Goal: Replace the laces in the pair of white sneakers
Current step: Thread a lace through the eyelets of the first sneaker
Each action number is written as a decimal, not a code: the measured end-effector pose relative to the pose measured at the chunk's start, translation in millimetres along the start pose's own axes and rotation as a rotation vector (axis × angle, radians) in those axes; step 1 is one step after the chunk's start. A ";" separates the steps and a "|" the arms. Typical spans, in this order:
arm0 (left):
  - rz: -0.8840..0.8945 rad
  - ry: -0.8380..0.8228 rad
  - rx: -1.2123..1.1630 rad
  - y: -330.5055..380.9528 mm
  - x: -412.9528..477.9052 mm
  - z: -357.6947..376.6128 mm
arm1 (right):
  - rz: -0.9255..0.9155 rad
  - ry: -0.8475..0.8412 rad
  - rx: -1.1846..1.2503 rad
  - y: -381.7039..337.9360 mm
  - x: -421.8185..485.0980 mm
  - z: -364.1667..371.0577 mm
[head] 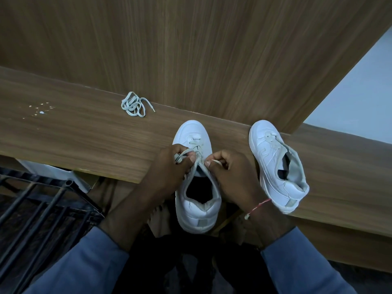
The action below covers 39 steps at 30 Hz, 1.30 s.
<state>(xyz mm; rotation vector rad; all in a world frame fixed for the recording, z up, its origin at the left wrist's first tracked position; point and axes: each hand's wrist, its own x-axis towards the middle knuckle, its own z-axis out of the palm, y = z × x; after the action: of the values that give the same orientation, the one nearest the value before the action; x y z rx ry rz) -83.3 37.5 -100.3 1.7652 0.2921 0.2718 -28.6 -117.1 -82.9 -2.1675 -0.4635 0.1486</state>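
Observation:
A white sneaker [196,213] lies toe-away over the front edge of the wooden shelf [84,136], its heel hanging toward me. My left hand [169,166] pinches a loop of its grey lace [184,154] at the upper eyelets. My right hand [231,172] pinches the other lace end just right of the tongue. The second white sneaker [273,164] lies to the right, tilted onto its side, with lace in only its lowest eyelets. A loose bundled lace [134,105] rests at the back of the shelf on the left.
A tall wooden panel [191,49] rises right behind the shelf. White specks [41,109] dot the shelf at far left. A black metal rack [42,204] stands below on the left. A pale wall [360,92] shows at right.

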 end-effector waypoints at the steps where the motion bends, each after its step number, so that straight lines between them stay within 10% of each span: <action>1: 0.007 -0.026 0.015 -0.7 0.6 -2.0 | 0.001 -0.016 0.014 -0.7 -0.1 -0.5; 30: 0.038 -0.066 0.016 6.5 -1.6 -14.4 | 0.003 -0.202 0.003 -8.3 11.4 -11.9; 39: 0.150 0.044 0.402 1.0 -0.5 3.5 | 0.002 -0.159 -0.180 -12.1 9.6 -5.7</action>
<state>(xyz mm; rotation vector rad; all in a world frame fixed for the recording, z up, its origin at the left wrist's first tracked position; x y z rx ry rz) -82.5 33.9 -100.1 2.1853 0.2581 0.3795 -21.6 -111.3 -69.2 -2.3424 -0.5848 0.2913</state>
